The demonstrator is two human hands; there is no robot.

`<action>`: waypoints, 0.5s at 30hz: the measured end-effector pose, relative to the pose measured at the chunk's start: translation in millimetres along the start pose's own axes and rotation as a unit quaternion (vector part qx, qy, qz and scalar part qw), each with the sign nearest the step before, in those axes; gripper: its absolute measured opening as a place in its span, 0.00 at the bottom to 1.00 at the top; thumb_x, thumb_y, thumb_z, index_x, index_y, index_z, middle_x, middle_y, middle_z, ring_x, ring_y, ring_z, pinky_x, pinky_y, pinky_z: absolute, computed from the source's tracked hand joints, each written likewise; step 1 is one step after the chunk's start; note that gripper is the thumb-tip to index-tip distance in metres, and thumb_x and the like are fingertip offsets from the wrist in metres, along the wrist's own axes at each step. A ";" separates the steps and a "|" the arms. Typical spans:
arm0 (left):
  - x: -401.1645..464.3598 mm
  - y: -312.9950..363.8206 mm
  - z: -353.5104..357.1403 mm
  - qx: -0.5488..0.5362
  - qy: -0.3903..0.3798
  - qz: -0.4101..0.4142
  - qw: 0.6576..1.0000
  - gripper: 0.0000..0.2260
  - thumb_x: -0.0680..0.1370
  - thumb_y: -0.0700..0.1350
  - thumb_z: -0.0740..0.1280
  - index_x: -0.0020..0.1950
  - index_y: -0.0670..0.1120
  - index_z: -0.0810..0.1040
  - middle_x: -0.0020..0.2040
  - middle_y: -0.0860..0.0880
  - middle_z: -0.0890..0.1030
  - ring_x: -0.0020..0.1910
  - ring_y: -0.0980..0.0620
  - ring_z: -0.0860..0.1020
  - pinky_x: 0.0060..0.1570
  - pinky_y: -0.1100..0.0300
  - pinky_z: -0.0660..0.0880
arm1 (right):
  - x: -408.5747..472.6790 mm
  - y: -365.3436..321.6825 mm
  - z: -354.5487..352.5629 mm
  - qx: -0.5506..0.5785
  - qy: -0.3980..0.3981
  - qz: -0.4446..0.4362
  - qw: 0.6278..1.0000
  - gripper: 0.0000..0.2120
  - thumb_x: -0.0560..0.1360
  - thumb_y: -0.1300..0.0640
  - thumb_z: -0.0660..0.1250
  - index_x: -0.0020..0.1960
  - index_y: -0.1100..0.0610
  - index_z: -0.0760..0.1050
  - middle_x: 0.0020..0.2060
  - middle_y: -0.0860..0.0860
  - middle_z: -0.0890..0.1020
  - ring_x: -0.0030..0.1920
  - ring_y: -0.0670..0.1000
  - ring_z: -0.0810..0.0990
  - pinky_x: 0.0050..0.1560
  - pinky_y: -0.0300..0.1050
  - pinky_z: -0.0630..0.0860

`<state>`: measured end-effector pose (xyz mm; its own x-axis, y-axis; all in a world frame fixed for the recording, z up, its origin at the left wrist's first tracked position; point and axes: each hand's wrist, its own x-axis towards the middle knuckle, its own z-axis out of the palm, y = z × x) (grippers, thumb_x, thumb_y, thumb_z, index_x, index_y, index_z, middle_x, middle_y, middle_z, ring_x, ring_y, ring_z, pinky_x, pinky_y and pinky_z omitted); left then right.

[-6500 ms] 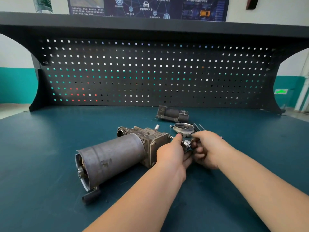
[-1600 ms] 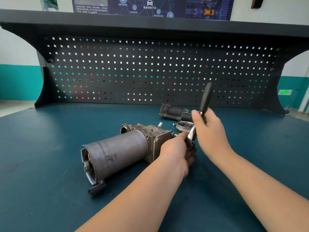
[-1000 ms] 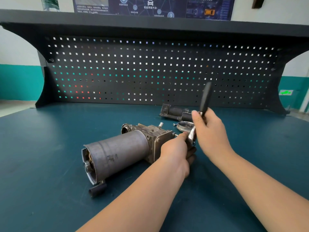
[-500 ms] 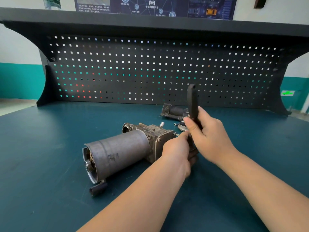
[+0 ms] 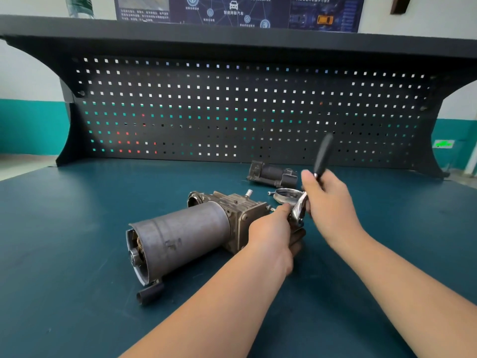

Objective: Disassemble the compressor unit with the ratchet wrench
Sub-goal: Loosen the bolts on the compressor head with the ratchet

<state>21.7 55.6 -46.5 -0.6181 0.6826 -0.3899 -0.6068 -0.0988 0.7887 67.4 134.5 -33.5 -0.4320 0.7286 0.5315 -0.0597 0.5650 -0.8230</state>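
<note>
The compressor unit (image 5: 185,236), a grey cylinder with a cast housing at its right end, lies on its side on the dark teal bench (image 5: 77,293). My left hand (image 5: 273,233) curls around the ratchet wrench's head at the housing's right end; what the head sits on is hidden. My right hand (image 5: 327,200) grips the ratchet wrench (image 5: 321,157) by its handle. The black grip points up and to the right, and the shiny shank runs down to my left hand.
A round metal ring part (image 5: 285,195) lies just behind my hands. A dark detached compressor piece (image 5: 272,174) sits farther back near the black pegboard (image 5: 232,109). A small black tube (image 5: 149,293) lies at the cylinder's near end.
The wrench handle has swung from leaning slightly left of upright half a second ago to leaning right. My left hand has stayed at the wrench head. The compressor has not moved.
</note>
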 end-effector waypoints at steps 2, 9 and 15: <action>0.6 -0.5 -0.7 -0.009 0.003 0.005 1.000 0.10 0.77 0.48 0.66 0.52 0.44 0.81 0.47 0.45 0.84 0.43 0.48 0.83 0.38 0.57 0.79 | -8.0 -6.3 -3.6 -0.076 -0.063 -0.177 0.979 0.08 0.78 0.50 0.61 0.40 0.44 0.69 0.27 0.42 0.76 0.28 0.43 0.73 0.32 0.36 0.69; -2.2 0.2 -0.7 -0.033 -0.012 0.002 0.999 0.12 0.79 0.46 0.64 0.59 0.40 0.77 0.52 0.43 0.82 0.42 0.48 0.80 0.35 0.57 0.76 | 4.2 4.6 2.9 -0.004 0.009 0.161 0.987 0.15 0.79 0.50 0.59 0.36 0.54 0.67 0.25 0.49 0.72 0.24 0.47 0.68 0.29 0.40 0.66; -3.0 1.7 1.1 -0.037 -0.011 -0.006 0.999 0.12 0.79 0.46 0.64 0.57 0.40 0.76 0.49 0.42 0.82 0.38 0.49 0.79 0.28 0.60 0.78 | 7.2 15.8 2.0 0.180 -0.040 0.356 0.916 0.16 0.80 0.53 0.59 0.35 0.57 0.65 0.22 0.51 0.68 0.16 0.46 0.62 0.21 0.34 0.58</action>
<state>23.0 54.2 -43.4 -0.5995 0.7004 -0.3874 -0.6500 -0.1435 0.7463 61.5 147.9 -43.1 -0.5401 0.8242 -0.1704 -0.0244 -0.2177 -0.9757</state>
